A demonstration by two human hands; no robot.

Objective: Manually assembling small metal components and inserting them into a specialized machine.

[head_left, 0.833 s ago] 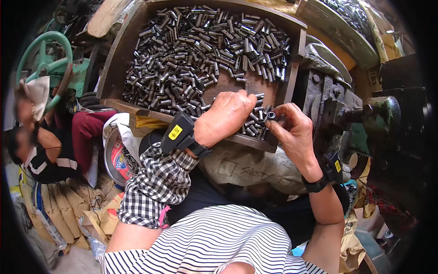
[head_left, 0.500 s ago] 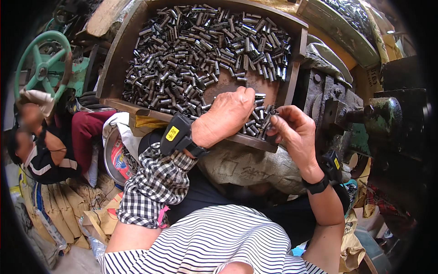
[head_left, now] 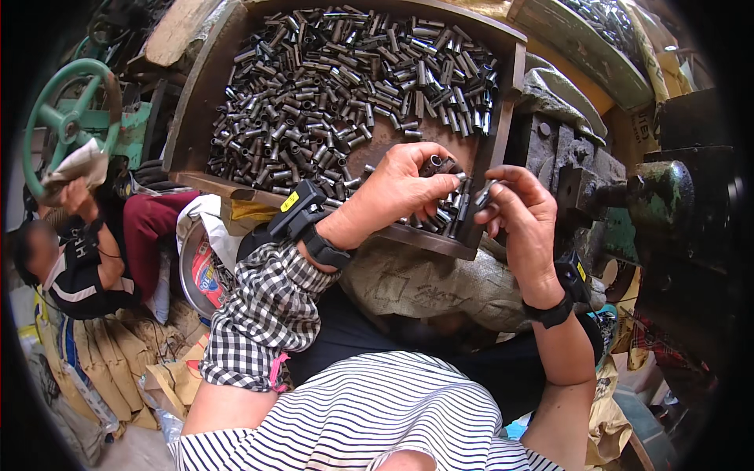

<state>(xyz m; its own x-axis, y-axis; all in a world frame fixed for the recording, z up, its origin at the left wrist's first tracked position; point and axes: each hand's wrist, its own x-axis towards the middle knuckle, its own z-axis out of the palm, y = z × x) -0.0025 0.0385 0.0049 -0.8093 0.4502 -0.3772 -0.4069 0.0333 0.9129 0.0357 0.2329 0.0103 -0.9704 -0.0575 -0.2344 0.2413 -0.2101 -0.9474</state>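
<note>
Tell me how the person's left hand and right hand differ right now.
The left hand is over the tray; the right hand is by the tray's near right corner. The left hand holds a dark tube with its open end showing; the right hand pinches a small metal piece, partly hidden in its grip. A checked sleeve covers the left hand's forearm, while the right hand's forearm is bare. Both wear black wrist straps.

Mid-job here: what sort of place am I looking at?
Probably a metal workshop: a brown tray is heaped with short metal tubes, a green wheel shows at the left, and a dark, grimy machine stands at the right.
</note>
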